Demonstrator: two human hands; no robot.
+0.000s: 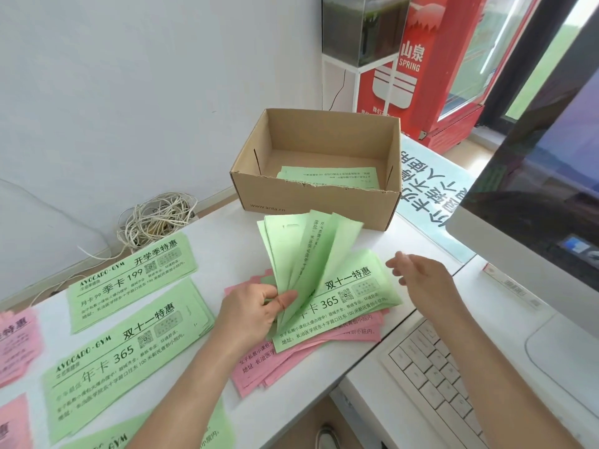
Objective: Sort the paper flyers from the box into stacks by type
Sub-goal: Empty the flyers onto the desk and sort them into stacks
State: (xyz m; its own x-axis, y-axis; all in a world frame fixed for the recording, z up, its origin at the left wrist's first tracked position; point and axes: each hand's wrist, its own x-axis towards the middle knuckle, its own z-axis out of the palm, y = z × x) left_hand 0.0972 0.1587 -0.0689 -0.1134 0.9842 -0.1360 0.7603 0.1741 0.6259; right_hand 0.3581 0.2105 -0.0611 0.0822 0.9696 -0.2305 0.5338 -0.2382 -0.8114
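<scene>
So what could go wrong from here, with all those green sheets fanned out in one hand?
1. The left hand pinches the fanned green flyers only at their lower end; that grip could slip and scatter them over the pink flyers.
2. The 199 stack and the 365 stack are both green, so misfiling is easy.
3. The remaining flyers in the box might be overlooked.

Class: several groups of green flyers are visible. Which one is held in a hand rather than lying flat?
The fanned green flyers pinched in the left hand, standing up over the pink pile; the rest lie flat.
</scene>
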